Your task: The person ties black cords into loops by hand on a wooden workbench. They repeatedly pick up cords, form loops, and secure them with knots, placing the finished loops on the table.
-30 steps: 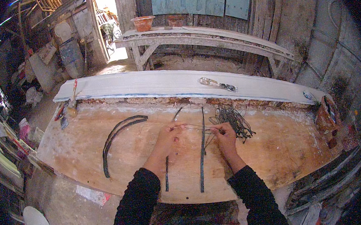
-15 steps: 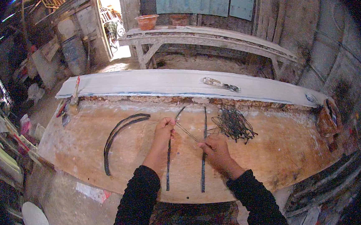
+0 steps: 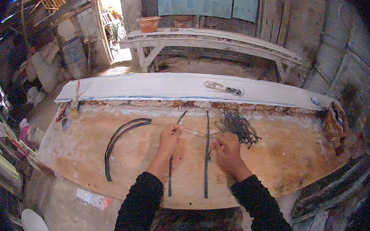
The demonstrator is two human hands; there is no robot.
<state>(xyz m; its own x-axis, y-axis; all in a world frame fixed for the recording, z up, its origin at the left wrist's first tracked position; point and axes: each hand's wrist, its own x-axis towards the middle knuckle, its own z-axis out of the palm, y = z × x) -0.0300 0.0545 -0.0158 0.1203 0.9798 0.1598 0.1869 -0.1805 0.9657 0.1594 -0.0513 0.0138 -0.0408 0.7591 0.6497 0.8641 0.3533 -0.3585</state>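
Between my two hands runs a thin cord, doubled in part, above the wooden board. My left hand pinches one end with thumb and fingertips. Closed around the other end is my right hand. Under the cord lie two narrow black strips, a left one and a right one, both running roughly front to back. A tangled bundle of thin black cords rests just beyond my right hand. Curved black strips lie to the left of my left hand.
A white plank borders the board's far side, with a scraper-like tool on it. Brushes sit at the far left corner, a brown bag at the right end. Beyond stands a long bench with an orange pot.
My right hand has risen and moved slightly right, away from the right strip. The cord is now nearly level instead of slanting down. My left hand has stayed nearly in place.
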